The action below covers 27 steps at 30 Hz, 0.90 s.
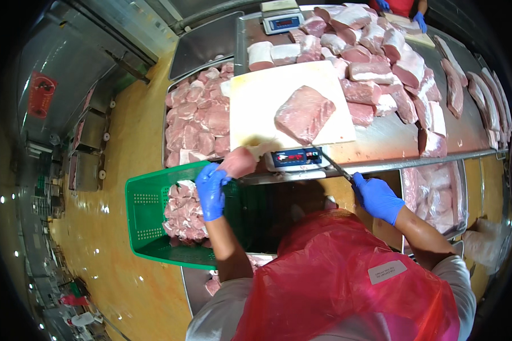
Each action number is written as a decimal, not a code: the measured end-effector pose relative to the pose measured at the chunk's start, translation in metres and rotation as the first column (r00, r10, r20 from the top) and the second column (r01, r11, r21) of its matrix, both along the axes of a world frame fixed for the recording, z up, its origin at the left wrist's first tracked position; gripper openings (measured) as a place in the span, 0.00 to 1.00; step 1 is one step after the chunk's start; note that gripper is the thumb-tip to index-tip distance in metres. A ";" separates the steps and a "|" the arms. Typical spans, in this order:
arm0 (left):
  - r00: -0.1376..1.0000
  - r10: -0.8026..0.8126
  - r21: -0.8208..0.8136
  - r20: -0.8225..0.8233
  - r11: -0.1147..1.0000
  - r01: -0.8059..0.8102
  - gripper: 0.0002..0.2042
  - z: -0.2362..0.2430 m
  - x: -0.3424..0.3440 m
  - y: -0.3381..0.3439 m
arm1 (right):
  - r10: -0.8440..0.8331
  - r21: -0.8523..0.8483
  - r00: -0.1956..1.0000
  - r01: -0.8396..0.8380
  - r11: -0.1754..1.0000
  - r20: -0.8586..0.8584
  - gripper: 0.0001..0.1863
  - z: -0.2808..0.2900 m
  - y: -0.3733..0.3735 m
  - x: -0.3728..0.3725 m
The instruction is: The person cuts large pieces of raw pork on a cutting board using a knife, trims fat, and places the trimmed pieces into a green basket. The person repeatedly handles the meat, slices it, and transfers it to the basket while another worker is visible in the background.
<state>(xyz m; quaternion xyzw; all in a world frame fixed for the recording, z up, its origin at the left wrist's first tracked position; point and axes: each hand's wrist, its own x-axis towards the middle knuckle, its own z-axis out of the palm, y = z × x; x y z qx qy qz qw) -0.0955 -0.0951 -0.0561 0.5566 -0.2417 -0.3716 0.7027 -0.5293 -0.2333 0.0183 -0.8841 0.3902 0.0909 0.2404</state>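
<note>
My left hand (211, 190), in a blue glove, grips a piece of pale pink meat (237, 163) with a fatty edge, just off the near left corner of a white cutting board (255, 105). A larger boneless chunk of meat (305, 113) lies on the board. My right hand (378, 198), also gloved in blue, is closed round the handle of a knife (337, 166). Its blade points up and left toward the board's front edge. A digital scale (297, 158) shows at that edge. Below my left hand stands a green crate (145, 213) holding several meat pieces (185, 210).
Many meat chunks (361, 71) are heaped on the steel table (381, 139) beyond the board. Left of it is a bin of meat slices (196, 116). Another scale (283, 21) stands at the back. A co-worker's gloved hand (420, 23) shows far right; a meat-filled tub (435, 196) stands below.
</note>
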 end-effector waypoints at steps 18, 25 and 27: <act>0.967 0.200 -0.138 -0.161 0.965 -0.222 0.04 0.060 -0.012 -0.031 | 0.117 0.034 0.971 -0.127 0.991 0.208 0.14 -0.039 -0.050 0.127; 0.535 0.514 0.005 0.670 0.718 -0.696 0.05 0.060 0.087 0.086 | 0.228 0.023 0.970 -0.231 0.973 0.080 0.10 0.010 -0.037 0.028; 0.154 -0.155 0.205 0.976 0.403 -0.892 0.10 0.030 0.104 0.110 | 0.102 0.073 0.978 -0.117 0.990 0.182 0.08 0.016 -0.034 0.016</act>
